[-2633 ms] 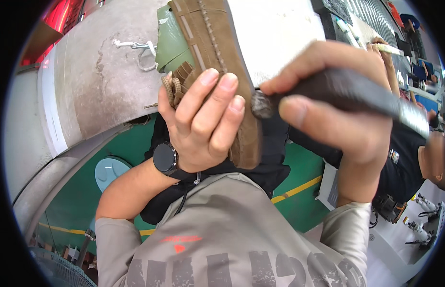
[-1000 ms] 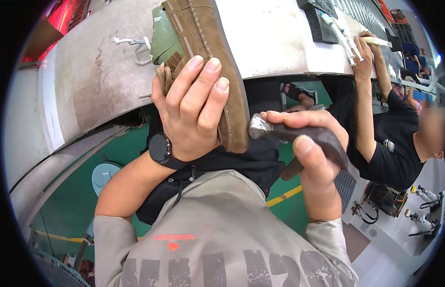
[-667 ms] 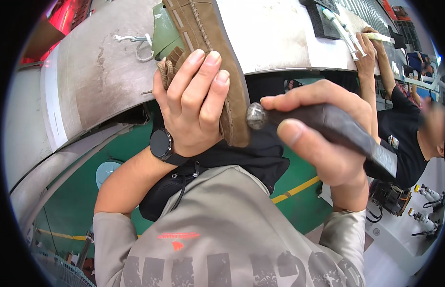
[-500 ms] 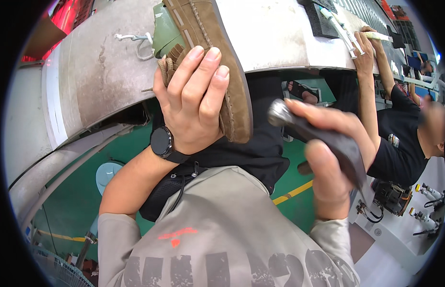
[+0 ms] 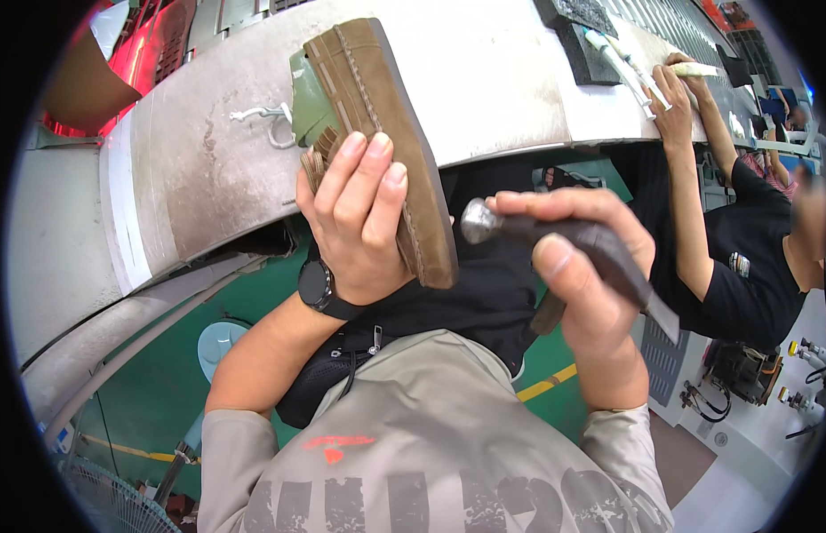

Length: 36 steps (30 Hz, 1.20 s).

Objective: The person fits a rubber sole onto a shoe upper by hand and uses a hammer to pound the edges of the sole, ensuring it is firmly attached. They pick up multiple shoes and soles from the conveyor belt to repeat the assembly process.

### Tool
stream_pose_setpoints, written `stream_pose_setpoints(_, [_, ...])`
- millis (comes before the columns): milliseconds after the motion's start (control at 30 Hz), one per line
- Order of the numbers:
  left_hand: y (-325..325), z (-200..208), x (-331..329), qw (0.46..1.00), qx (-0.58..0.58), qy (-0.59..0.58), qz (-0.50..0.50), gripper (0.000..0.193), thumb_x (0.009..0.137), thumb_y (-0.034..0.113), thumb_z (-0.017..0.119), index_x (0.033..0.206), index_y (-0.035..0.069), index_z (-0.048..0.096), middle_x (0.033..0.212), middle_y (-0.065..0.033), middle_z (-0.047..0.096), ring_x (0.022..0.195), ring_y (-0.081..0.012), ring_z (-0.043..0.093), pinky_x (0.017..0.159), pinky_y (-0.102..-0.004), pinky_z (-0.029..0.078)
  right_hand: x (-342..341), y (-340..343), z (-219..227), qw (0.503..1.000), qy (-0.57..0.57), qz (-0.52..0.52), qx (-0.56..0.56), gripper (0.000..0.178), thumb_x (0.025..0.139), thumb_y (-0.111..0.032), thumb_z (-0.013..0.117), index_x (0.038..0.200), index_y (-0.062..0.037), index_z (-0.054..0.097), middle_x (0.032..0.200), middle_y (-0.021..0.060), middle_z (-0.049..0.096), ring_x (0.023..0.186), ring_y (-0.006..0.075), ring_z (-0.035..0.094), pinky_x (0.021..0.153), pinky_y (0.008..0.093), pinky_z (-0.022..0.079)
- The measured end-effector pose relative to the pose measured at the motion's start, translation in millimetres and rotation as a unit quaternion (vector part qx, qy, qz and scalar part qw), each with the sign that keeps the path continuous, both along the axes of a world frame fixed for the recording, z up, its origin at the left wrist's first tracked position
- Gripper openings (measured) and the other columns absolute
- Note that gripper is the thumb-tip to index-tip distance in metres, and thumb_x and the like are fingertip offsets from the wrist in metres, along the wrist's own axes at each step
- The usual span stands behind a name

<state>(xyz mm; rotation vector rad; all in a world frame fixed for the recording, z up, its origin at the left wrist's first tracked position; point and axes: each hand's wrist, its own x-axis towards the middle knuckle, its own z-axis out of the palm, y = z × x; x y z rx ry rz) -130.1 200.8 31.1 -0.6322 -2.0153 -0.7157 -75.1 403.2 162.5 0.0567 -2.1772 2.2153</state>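
Note:
A brown shoe [image 5: 404, 124] is gripped by my left hand [image 5: 359, 222], whose fingers wrap over its side and laces. Green material [image 5: 311, 99], like a shoe last, shows in the shoe's opening. The toe points up toward the bench, and the sole faces right. My right hand [image 5: 604, 289] is closed around the dark head of a hammer [image 5: 608, 251]. Its round shiny metal face [image 5: 477, 220] points left, just short of the sole. The hammer's flat thin end sticks out below my fingers, and its handle mostly hides behind my hand.
A worn pale bench [image 5: 226, 160] curves across the far side, with a metal hook and loop [image 5: 272, 120] on it. Farther right lie a dark foam block [image 5: 595, 58] and white syringe-like tubes [image 5: 619, 67]. A co-worker's hands [image 5: 675, 107] work at the bench on the right.
The hammer has moved left, its round face now nearer the sole. The shoe has shifted slightly down and left in the picture, still in my left hand.

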Motion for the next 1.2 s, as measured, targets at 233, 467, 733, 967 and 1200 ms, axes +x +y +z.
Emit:
stream_pose_setpoints(233, [-1.5, -4.4, 5.7, 0.999, -0.033, -0.009, 0.002, 0.081, 0.09, 0.047, 0.079, 0.145, 0.001, 0.04, 0.139, -0.0207, 0.051, 0.13, -0.0412, 0.053, 0.111, -0.0525, 0.042, -74.8, -14.1, 9.4, 0.996, -0.072, 0.042, 0.029, 0.019, 0.091, -0.008, 0.075, 0.102, 0.0071, 0.072, 0.092, 0.0122, 0.078, 0.081, 0.0111, 0.07, 0.076, 0.0244, 0.056])
stream_pose_setpoints(467, [-2.1, -19.4, 9.4, 0.999, 0.047, -0.011, 0.021, 0.061, 0.094, 0.042, 0.077, 0.137, 0.01, 0.046, 0.136, -0.0115, 0.055, 0.13, -0.0317, 0.055, 0.113, -0.067, 0.035, -119.9, -30.9, 12.6, 0.987, -0.101, 0.104, 0.072, 0.019, 0.089, -0.008, 0.074, 0.1, 0.0071, 0.071, 0.09, 0.0153, 0.077, 0.083, 0.016, 0.072, 0.078, 0.0283, 0.057])
stream_pose_setpoints(733, [-1.9, -27.3, 1.7, 0.999, 0.03, 0.019, 0.0, 0.072, 0.089, 0.047, 0.082, 0.134, 0.005, 0.046, 0.13, -0.0177, 0.055, 0.122, -0.0368, 0.056, 0.112, -0.0655, 0.04, -157.8, -44.1, 10.7, 0.988, 0.035, 0.059, 0.142, 0.018, 0.092, -0.013, 0.077, 0.097, 0.0034, 0.075, 0.085, 0.0089, 0.077, 0.078, 0.0111, 0.071, 0.07, 0.0265, 0.056])
stream_pose_setpoints(967, [-27.6, 0.4, 11.6, 0.994, -0.031, -0.075, -0.071, 0.091, 0.087, 0.048, 0.084, 0.147, -0.001, 0.036, 0.147, -0.0263, 0.046, 0.136, -0.0508, 0.048, 0.114, -0.0653, 0.039, -215.9, -5.0, -15.8, 0.787, 0.324, 0.012, 0.524, 0.015, 0.08, -0.017, 0.077, 0.089, -0.0066, 0.071, 0.093, 0.0153, 0.075, 0.087, 0.0313, 0.073, 0.079, 0.044, 0.057])
stream_pose_setpoints(1200, [-74.5, 42.7, 32.1, 0.963, 0.05, -0.26, -0.052, 0.062, 0.094, 0.012, 0.063, 0.15, -0.005, 0.046, 0.159, -0.027, 0.044, 0.148, -0.0427, 0.042, 0.122, -0.0516, 0.031, -198.9, -39.2, -24.0, 0.899, 0.095, 0.024, 0.427, 0.054, 0.099, -0.049, 0.062, 0.116, 0.0019, 0.067, 0.102, 0.0244, 0.073, 0.108, 0.0418, 0.067, 0.094, 0.052, 0.054])
